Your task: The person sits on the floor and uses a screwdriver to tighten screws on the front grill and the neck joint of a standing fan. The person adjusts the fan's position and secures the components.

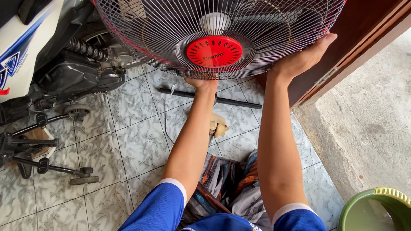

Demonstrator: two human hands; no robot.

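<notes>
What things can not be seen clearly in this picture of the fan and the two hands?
Head view only:
- Left hand: fingers hidden behind the fan grille.
- Right hand: only its back shows; the grip is hidden at the rim.
- Fan top: cut off by the upper edge.
- Green bucket: cut off at the corner.
- Motorcycle: cut off at left.
</notes>
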